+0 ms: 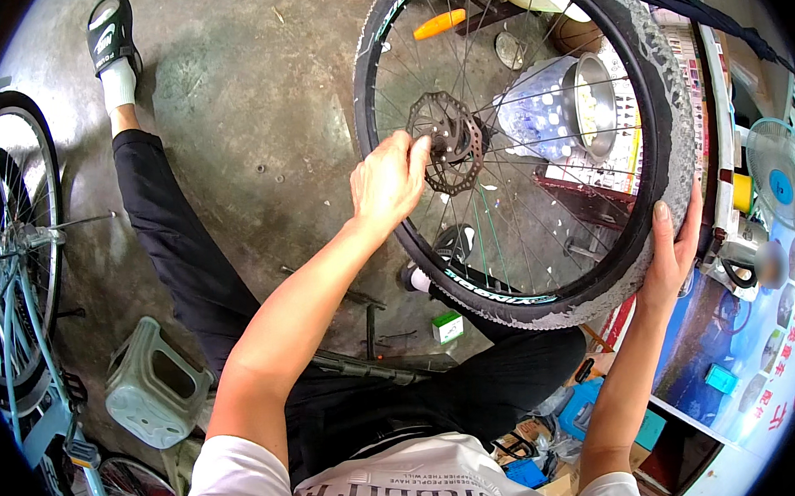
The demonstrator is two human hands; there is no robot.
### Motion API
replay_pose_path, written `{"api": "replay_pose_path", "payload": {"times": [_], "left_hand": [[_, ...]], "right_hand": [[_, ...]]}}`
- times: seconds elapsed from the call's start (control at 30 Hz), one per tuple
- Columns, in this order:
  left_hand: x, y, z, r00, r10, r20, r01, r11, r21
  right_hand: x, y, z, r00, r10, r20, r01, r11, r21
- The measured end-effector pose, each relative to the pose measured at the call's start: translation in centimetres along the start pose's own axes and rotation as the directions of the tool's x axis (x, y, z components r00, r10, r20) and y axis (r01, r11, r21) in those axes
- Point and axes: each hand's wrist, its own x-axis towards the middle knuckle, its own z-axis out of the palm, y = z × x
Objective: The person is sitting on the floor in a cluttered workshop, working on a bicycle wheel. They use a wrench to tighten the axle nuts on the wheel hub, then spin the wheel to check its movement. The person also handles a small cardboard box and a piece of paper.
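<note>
A bicycle wheel [595,306] with a black knobby tyre, dirty grey on the right, is held up in front of me. At its hub sits a brake disc [445,105] with small holes. My left hand [386,182] is closed at the axle end beside the disc; its thumb and bent fingers pinch there, and the grip is partly hidden. Against the tyre's lower right, my right hand [675,242] is wrapped round the tread with the thumb on the near sidewall. An orange reflector [440,24] is fixed among the spokes.
Left stands a light blue bicycle [50,424], near a plastic stool [154,385]. A small green box [447,326] lies on the concrete floor [248,83]. Behind the spokes is a metal bowl [595,96]. A fan [778,180] stands on the right-hand table [701,365].
</note>
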Motion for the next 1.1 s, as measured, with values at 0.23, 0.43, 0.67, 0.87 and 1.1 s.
{"api": "replay_pose_path", "payload": {"times": [0.23,0.43,0.67,0.87,1.1], "left_hand": [[0.3,-0.2,-0.7,0.951,0.305,0.048,-0.309,0.93,0.198],[0.0,-0.3,-0.8,0.959,0.277,0.059,-0.283,0.938,0.201],[-1.1,-0.7,0.1,0.96,0.28,0.003,-0.278,0.95,0.143],[-1.7,-0.6,1.2,0.999,-0.009,-0.042,0.015,0.991,0.13],[-1.1,0.6,0.9,0.881,-0.364,0.302,0.469,0.753,-0.462]], "right_hand": [[0.0,-0.1,-0.2,1.0,-0.01,0.011,0.011,0.999,-0.036],[0.2,-0.1,-0.1,0.993,-0.102,0.064,0.108,0.989,-0.105],[0.4,0.4,-0.4,0.985,-0.148,0.092,0.155,0.985,-0.075],[0.1,-0.2,-0.1,0.979,-0.18,0.096,0.19,0.976,-0.106],[0.0,0.9,-0.9,0.979,-0.171,0.108,0.183,0.977,-0.109]]}}
